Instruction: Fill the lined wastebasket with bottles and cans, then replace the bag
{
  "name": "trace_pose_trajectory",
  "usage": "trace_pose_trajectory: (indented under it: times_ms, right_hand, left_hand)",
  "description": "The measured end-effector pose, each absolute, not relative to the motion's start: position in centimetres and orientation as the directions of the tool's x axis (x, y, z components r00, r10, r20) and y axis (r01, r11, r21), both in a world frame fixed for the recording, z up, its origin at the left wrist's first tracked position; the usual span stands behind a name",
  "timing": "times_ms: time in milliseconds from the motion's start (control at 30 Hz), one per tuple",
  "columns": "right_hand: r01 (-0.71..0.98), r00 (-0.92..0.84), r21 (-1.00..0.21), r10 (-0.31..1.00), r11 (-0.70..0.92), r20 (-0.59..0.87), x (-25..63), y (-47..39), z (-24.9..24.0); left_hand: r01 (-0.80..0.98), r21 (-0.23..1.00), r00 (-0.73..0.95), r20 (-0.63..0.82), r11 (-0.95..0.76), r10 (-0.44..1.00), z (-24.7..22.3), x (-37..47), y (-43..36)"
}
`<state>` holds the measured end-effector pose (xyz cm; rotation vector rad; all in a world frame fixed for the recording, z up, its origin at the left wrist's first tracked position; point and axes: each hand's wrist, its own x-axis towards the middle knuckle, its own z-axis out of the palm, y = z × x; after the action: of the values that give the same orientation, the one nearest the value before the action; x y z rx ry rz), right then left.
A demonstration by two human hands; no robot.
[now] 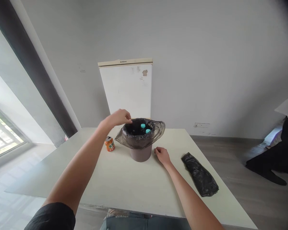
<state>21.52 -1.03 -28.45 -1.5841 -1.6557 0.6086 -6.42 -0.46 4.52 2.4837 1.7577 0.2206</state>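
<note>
A mauve bin (141, 154) stands on the table, lined with a black plastic bag (140, 142) whose edge is folded out over the rim. Inside it, two bottles with teal caps (143, 126) show their tops. My left hand (118, 117) is arched over the bin's left rim, fingers apart and pointing inward; I see nothing held in it. My right hand (162, 155) rests on the table just right of the bin, its fingers curled closed around nothing visible. An orange drink can (109, 144) stands upright left of the bin, beneath my left wrist.
A folded black plastic bag (201, 175) lies on the right side of the pale table (124, 185). Behind the table stands a white refrigerator (128, 92) against the grey wall. At the far right, a person's dark-clothed leg (276, 159) shows; a window (4, 134) is at the left.
</note>
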Motion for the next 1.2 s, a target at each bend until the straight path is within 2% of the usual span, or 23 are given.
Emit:
trace_pose_trajectory:
  times_ms: [100,233,333,467,633,733,833,900,933,1033,1100,1200]
  right_hand:
    - [0.621,0.047,-0.774,0.980,0.123,0.193,21.5,-1.0,-28.5]
    - [0.619,0.044,-0.776,0.980,0.125,0.193,21.5,-1.1,-28.4]
    - [0.622,0.044,-0.772,0.979,0.128,0.198,21.4,-1.1,-28.3]
    - [0.627,0.051,-0.769,0.979,0.122,0.197,21.3,-0.9,-28.4]
    - [0.632,0.049,-0.765,0.979,0.123,0.198,21.4,-0.8,-28.5]
    - [0.630,0.047,-0.766,0.979,0.126,0.200,21.4,-0.8,-28.5]
    - [0.627,0.048,-0.768,0.978,0.129,0.203,21.4,-0.8,-28.6]
    - [0.625,0.050,-0.769,0.977,0.131,0.207,21.4,-0.8,-28.7]
    - [0.624,0.051,-0.770,0.977,0.132,0.208,21.4,-0.8,-28.8]
    - [0.619,0.051,-0.774,0.976,0.135,0.211,21.4,-0.8,-28.9]
    - [0.615,0.049,-0.776,0.976,0.137,0.210,21.4,-0.8,-28.9]
    - [0.614,0.047,-0.777,0.976,0.138,0.211,21.4,-0.9,-28.8]
  left_hand:
    - [0.959,0.202,0.158,0.209,-0.200,0.965,5.1,-12.5,-0.5]
    - [0.991,0.104,-0.089,0.087,0.080,0.992,1.3,-18.2,0.5]
    - [0.990,0.078,-0.117,-0.023,0.118,0.993,-3.4,-19.6,1.1]
    - [0.993,0.085,-0.077,-0.116,0.087,0.990,-8.5,-19.5,1.3]
    - [0.990,0.112,-0.067,-0.135,0.082,0.989,-11.2,-18.5,1.5]
    - [0.982,0.113,-0.138,-0.089,0.148,0.986,-10.5,-18.0,1.3]
    - [0.962,0.120,-0.247,0.004,0.245,0.969,-7.6,-17.7,0.2]
    - [0.934,0.171,-0.338,0.147,0.313,0.930,-4.6,-17.1,-1.2]
    - [0.913,0.242,-0.388,0.257,0.329,0.885,-3.0,-16.6,-2.1]
    - [0.901,0.408,-0.364,0.516,0.151,0.775,1.2,-13.7,-4.8]
    - [0.900,0.436,-0.249,0.533,-0.010,0.809,2.8,-11.2,-6.1]
    - [0.906,0.385,-0.026,0.465,-0.175,0.885,3.4,-7.6,-6.6]
